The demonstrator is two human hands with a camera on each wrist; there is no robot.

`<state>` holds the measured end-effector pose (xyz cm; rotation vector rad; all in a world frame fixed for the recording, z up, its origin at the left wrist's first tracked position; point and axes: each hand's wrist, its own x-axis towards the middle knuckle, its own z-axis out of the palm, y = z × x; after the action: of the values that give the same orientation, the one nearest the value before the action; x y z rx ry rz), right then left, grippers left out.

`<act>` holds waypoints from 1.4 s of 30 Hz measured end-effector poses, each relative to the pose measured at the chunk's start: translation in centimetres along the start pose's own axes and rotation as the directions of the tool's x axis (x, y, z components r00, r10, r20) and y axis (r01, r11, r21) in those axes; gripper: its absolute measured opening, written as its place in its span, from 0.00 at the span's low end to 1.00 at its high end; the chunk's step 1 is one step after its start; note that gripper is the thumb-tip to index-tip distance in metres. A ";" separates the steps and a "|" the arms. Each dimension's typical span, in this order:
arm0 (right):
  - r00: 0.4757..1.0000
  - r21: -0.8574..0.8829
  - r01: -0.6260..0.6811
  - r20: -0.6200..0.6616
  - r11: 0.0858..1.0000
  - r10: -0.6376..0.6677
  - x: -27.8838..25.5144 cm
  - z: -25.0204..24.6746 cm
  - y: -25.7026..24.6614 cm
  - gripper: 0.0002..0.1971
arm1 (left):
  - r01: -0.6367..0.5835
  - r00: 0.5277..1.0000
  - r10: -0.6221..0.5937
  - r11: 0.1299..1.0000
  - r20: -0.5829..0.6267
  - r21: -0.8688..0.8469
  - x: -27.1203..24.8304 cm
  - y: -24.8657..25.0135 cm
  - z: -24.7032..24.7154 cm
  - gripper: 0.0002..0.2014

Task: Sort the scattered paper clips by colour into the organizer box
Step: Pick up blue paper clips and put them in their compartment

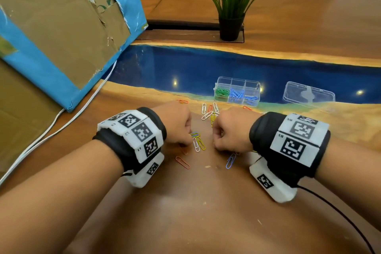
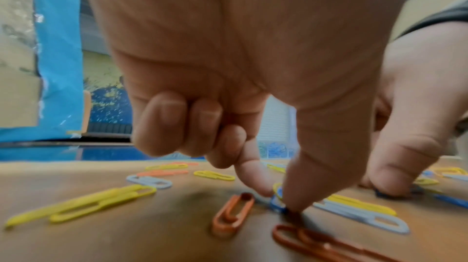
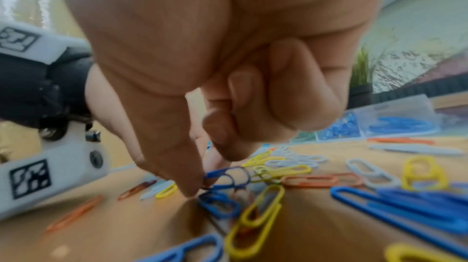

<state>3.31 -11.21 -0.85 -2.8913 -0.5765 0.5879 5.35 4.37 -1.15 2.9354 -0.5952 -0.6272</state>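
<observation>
- While scanning from the far left, noted a cardboard box (image 1: 61,27) edged in blue tape, standing tilted on the wooden table (image 1: 185,212), with a white cable (image 1: 61,121) trailing beside it.
- Found the left hand (image 1: 175,123) low over the table, thumb and forefinger pinching a blue clip (image 2: 277,200) that lay on the wood, other fingers curled into the palm.
- Counted an orange clip (image 1: 182,162) just below that hand, and white and yellow ones between the two hands.
- Spotted a loose heap of scattered clips (image 1: 210,112) beyond the knuckles: white, yellow, orange.
- Found the right hand (image 1: 231,132) opposite, close to the left but apart from it, thumb and forefinger nipping a dark blue clip (image 3: 225,176) just off the table, remaining fingers tucked in.
- Placed the organizer box (image 1: 237,92) beyond the right hand, at the edge of the blue resin strip, open, with green clips in its near left compartment and blue ones in the two beside it.
- Saw its clear lid (image 1: 309,95) lying apart to the right.
- Noticed a potted plant (image 1: 233,6) far back.
</observation>
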 end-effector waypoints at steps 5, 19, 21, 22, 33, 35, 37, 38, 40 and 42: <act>1.000 0.292 -0.008 0.004 0.956 0.007 0.6 -0.7 1.9 0.06 | 0.045 0.996 -0.050 0.997 -0.073 -0.069 0.3 -1.0 0.0 0.12; 0.984 0.635 -0.158 0.161 0.756 0.071 0.2 -0.9 1.8 0.10 | 0.084 0.994 -0.075 0.991 -0.077 0.109 0.7 0.2 -0.2 0.15; 0.981 0.764 -0.189 0.177 0.616 0.080 0.1 -1.0 1.8 0.09 | 0.101 0.994 -0.095 0.988 -0.052 0.116 0.9 0.3 -0.3 0.17; 0.979 0.807 -0.200 0.184 0.556 0.085 0.0 -1.0 1.9 0.08 | 0.103 0.994 -0.099 0.987 -0.041 0.120 1.0 0.4 -0.3 0.17; 0.999 0.141 -0.034 0.006 0.989 0.034 -1.7 0.0 1.7 0.07 | 0.063 0.991 -0.071 0.996 -0.117 -0.065 0.6 1.0 -0.7 0.11; 1.000 0.025 -0.028 -0.003 0.999 0.029 -1.6 0.2 0.9 0.05 | 0.025 0.990 -0.047 0.986 -0.130 -0.164 0.5 1.3 -0.8 0.13; 0.999 -0.008 -0.037 -0.021 0.999 0.037 -1.4 0.3 0.6 0.03 | -0.015 0.993 -0.019 0.960 -0.116 -0.280 0.5 1.5 -0.8 0.13; 0.999 -0.014 -0.040 -0.026 0.999 0.040 -1.4 0.2 0.5 0.03 | -0.030 0.994 -0.006 0.941 -0.105 -0.337 0.4 1.6 -0.7 0.13; 0.999 -0.038 -0.046 -0.023 0.998 0.046 -1.3 0.3 0.5 0.07 | -0.052 0.996 0.018 0.905 -0.084 -0.422 0.5 1.7 -0.5 0.14; 0.999 -0.055 -0.045 -0.023 0.997 0.044 -1.5 0.4 0.3 0.10 | -0.059 0.998 0.048 0.852 -0.035 -0.519 0.4 1.7 -0.4 0.13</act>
<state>1.94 -12.11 -0.78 -2.9659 -0.5356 0.5549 5.29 2.63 -0.66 2.4033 -0.4183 -0.6313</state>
